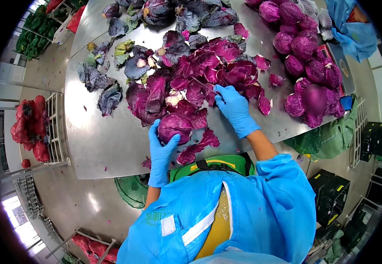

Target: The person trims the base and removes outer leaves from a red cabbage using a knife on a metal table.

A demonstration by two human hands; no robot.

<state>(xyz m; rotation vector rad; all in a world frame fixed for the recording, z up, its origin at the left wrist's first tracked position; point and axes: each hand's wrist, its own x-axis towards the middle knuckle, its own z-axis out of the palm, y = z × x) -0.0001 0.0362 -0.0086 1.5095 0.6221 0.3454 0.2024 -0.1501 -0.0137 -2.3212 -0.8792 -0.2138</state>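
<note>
My left hand (159, 152), in a blue glove, is closed around a trimmed red cabbage (176, 128) near the front of the metal table. To the right, my gloved right hand (234, 108) is curled round a knife (204, 85); only its thin blade shows, pointing left over the loose leaves. Its handle is hidden in the fingers. Beyond both hands spreads a heap of purple cabbage leaves (239, 74) with pale cut stem pieces (173, 99) among them. One torn leaf (199, 146) lies just right of the held cabbage.
Several trimmed cabbages (303, 46) are piled at the table's right. Untrimmed dark cabbages (158, 12) and outer leaves (95, 78) lie at the back and left. Another person's blue sleeve (354, 35) shows at upper right. Black crates (329, 193) and red net sacks (31, 127) stand around the metal table (107, 149).
</note>
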